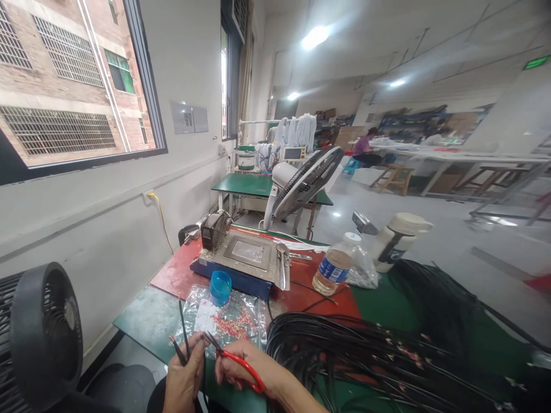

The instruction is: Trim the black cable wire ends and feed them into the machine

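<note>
My left hand (187, 373) is closed around a few black cables (184, 324), whose stripped wire ends stick up above the fingers. In my right hand (252, 364) is a pair of red-handled scissors (245, 367). Their narrow blades point up and left, close to a cable end at my left fingertips; whether they touch it I cannot tell. Just beyond the hands lies a clear plastic bag (253, 310) strewn with small red and pale bits (232, 322). A blue cup-like container (220, 287) stands at the bag's far edge.
A large bundle of black cables (327, 344) covers the table's right side. Behind the bag sits a flat heating-plate-like device (245, 252). A labelled bottle (333, 267) and a jug (396, 241) stand to the right. Fans stand at left (41, 327) and behind (307, 180). A person (365, 150) sits far back.
</note>
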